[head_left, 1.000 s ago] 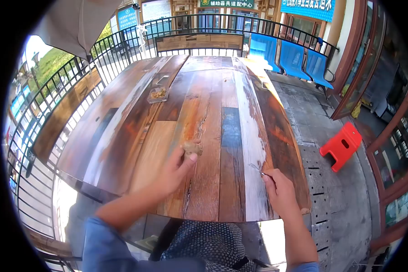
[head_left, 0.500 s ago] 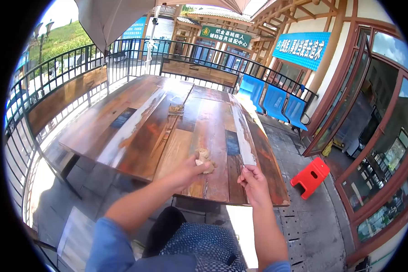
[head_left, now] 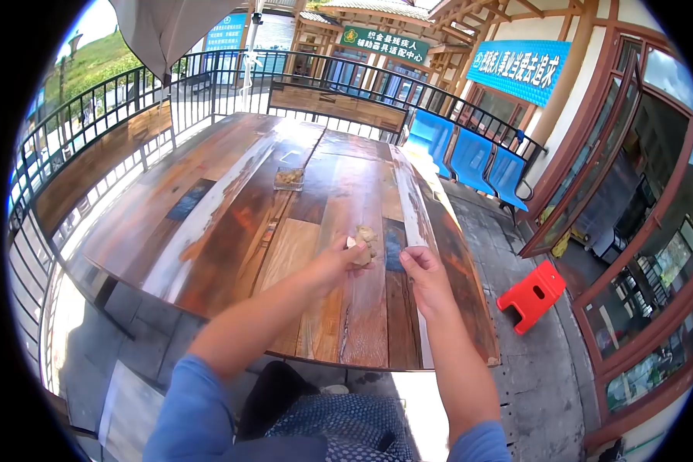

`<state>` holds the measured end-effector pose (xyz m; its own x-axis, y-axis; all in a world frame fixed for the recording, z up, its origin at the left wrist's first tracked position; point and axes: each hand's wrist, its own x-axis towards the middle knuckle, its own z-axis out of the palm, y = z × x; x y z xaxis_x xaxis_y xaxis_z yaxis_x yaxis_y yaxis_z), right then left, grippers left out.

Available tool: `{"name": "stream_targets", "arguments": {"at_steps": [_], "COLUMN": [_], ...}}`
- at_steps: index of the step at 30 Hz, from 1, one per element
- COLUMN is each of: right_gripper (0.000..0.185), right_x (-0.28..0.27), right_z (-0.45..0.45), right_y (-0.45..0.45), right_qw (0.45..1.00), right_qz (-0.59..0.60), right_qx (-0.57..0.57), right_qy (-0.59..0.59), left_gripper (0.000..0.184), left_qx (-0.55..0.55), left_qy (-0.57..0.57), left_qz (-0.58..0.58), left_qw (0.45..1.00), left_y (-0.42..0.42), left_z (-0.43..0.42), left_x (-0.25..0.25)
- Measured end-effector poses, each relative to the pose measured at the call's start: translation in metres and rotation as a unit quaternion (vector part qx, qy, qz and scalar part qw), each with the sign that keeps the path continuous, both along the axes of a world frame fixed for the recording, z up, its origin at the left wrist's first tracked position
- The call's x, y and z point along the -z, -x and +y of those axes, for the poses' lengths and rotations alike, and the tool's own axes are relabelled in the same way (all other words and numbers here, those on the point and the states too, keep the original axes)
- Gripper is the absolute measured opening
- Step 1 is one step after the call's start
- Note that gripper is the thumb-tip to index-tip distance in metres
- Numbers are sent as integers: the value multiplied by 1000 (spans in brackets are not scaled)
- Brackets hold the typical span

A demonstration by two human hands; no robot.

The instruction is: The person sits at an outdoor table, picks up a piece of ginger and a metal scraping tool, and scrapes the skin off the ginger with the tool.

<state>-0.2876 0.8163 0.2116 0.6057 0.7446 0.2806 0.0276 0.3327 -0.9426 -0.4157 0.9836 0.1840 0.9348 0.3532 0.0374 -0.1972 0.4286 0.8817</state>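
Near the middle of the plank-topped table [head_left: 231, 262], my left hand [head_left: 345, 258] grips a lumpy beige-brown piece [head_left: 364, 245] between thumb and fingers. Just to its right is my right hand [head_left: 425, 276], its thumb and index finger pinched together. Whatever lies between those fingertips is too small to make out. The two hands are apart, both above the tabletop. Farther back on the table sits a small clear container [head_left: 289, 179] with brownish bits in it.
Black railings [head_left: 200, 81] and wooden bench backs [head_left: 339, 106] border the table. Blue chairs [head_left: 472, 158] stand at the back right, a red stool [head_left: 531, 296] on the paving at the right, beside open glass doors [head_left: 593, 169]. A folded canopy hangs at the upper left.
My left hand and the lumpy piece have moved toward my right hand. The thin metallic thing seen at my right fingertips a second ago no longer shows clearly. The camera view has shifted.
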Motion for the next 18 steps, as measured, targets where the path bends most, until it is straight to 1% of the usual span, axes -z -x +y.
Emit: {"name": "stream_targets", "arguments": {"at_steps": [3, 5, 7, 8, 9, 10, 11, 13, 15, 17, 18], "right_gripper": [13, 14, 14, 14, 14, 14, 14, 13, 13, 15, 14], "right_x": [-9, -9, 2, 8, 13, 20, 30, 52, 63, 56, 51], "right_z": [18, 28, 40, 45, 49, 50, 51, 51, 50, 42, 39], "right_y": [-16, -27, -35, -39, -42, -43, -44, -47, -50, -45, -43], "right_qw": [1000, 997, 999, 999, 999, 999, 997, 996, 994, 998, 998], "right_qz": [-17, 51, 31, 10, 13, 43, 74, 89, 106, 28, 31], "right_qx": [2, -26, -22, -17, -19, -19, -18, -15, -10, -8, 1], "right_qy": [21, 43, 33, 25, 26, 15, 6, 13, 13, 50, 48], "left_gripper": [42, 43, 47, 47, 49, 51, 51, 50, 49, 47, 42], "left_qx": [-11, -17, -68, -69, -91, -112, -112, -133, -143, -147, -127], "left_qy": [11, 12, -22, -23, -61, -98, -94, -142, -159, -177, -151], "left_qz": [-6, -13, -13, -10, -9, -4, 4, -36, -4, 29, 36], "left_qw": [1000, 1000, 997, 997, 994, 989, 989, 980, 977, 973, 980], "left_y": [-17, -23, -25, -27, -28, -28, -28, -22, -21, -17, -17], "left_z": [13, 14, 13, 14, 15, 16, 17, 13, 12, 11, 11], "left_x": [9, 17, 25, 29, 33, 37, 41, 33, 31, 29, 27]}}
